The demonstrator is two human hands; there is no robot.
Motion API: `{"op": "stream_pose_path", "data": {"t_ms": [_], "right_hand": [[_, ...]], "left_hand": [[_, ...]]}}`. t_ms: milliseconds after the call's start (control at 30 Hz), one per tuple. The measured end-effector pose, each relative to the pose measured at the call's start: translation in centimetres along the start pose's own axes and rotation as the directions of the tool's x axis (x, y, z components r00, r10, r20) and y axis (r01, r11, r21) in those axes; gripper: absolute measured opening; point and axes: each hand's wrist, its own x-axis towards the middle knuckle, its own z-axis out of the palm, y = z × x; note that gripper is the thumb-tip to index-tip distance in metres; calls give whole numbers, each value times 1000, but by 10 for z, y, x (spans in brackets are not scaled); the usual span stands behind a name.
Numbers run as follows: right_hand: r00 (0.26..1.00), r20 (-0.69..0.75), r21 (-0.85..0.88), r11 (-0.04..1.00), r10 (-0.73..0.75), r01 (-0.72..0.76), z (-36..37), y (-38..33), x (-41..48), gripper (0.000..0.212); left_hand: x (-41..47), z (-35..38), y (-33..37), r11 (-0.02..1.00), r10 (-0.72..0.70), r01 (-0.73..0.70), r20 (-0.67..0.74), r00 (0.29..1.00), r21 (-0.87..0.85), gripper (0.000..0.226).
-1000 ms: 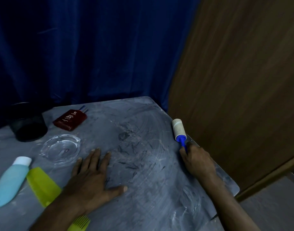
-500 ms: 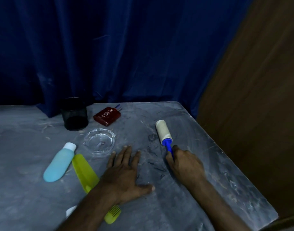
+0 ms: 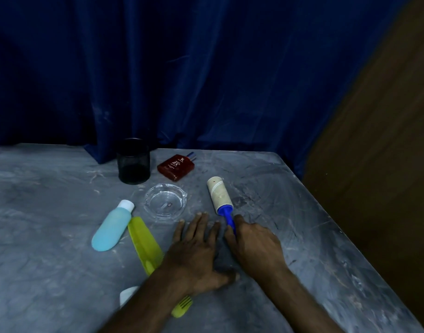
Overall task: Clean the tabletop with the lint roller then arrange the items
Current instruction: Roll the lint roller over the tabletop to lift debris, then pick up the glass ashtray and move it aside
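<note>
Right grip (image 3: 251,246) curls around the blue handle of the lint roller (image 3: 219,195), its pale roll lying on the grey surface (image 3: 290,212). Left grip (image 3: 196,251) lies flat just beside it, fingers straight.

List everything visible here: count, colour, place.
table: one, grey
curtain: one, dark blue, behind
wooden panel: one, brown, right
ashtray: one, clear glass, mid-table
lint roller: one, cream roll, blue handle, right of ashtray
mesh cup: one, black, table's back
perfume bottle: one, red-brown, lying right of cup
comb: one, yellow-green, partly under left forearm
squeeze bottle: one, light blue, white cap, left of comb
white object: one, mostly hidden by forearm
left hand: flat on table
right hand: grips roller handle
</note>
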Motion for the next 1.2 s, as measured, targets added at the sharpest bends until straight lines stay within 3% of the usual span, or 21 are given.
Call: {"op": "stream_pose_path", "data": {"t_ms": [367, 633, 800, 900, 1000, 1100, 1200], "right_hand": [[996, 31, 116, 990, 82, -86, -4, 5, 1, 45], [986, 57, -9, 988, 157, -157, -20, 5, 1, 69], [988, 4, -28, 988, 152, -152, -42, -7, 5, 84], [998, -16, 65, 996, 66, -65, -47, -28, 9, 70], [998, -21, 135, 989, -64, 66, -39, -59, 14, 51], [994, 42, 199, 975, -104, 94, -29, -84, 20, 29], [991, 100, 199, 978, -91, 69, -22, -95, 30, 26]], "left_hand": [[-4, -1, 1, 1000, 2, -2, -5, 1000, -7, 121], [-10, -11, -8, 995, 66, -68, -31, 997, -78, 115], [-27, -30, -27, 935, 48, -154, -317, 947, -319, 82], [-34, -53, -47, 905, -131, -95, -485, 864, -415, 55], [-23, -82, -77, 895, -295, 19, -559, 775, -446, 48], [-8, -103, -103, 909, -355, 176, -481, 802, -378, 57], [9, -109, -121, 923, -369, 280, -398, 840, -264, 49]]}}
